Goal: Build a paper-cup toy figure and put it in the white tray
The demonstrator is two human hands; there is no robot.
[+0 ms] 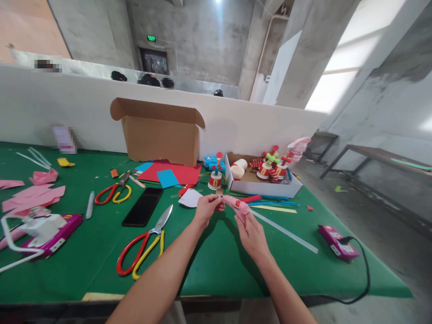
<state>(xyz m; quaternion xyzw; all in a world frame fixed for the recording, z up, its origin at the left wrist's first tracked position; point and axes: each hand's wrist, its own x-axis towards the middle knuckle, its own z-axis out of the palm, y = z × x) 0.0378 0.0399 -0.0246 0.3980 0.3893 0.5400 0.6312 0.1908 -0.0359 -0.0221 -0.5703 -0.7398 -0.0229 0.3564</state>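
Note:
My right hand [251,231] is wrapped round the handle of a pink hot glue gun [232,201], and a long translucent glue stick [286,230] runs out of its back toward the lower right. The gun's nozzle points left, at the fingertips of my left hand [208,210]. Those fingers are pinched together at the nozzle; whatever they hold is too small to make out. Just left of them lies a white paper piece [191,198]. Behind my hands stands a paper-cup figure [215,177] with a red round top.
Large scissors [148,245], a black phone [143,207] and smaller scissors [114,189] lie to the left. A white box [266,188] with several cup figures stands behind. Power strips [338,243] sit at both sides. Red paper [187,174] lies before a cardboard box [160,139].

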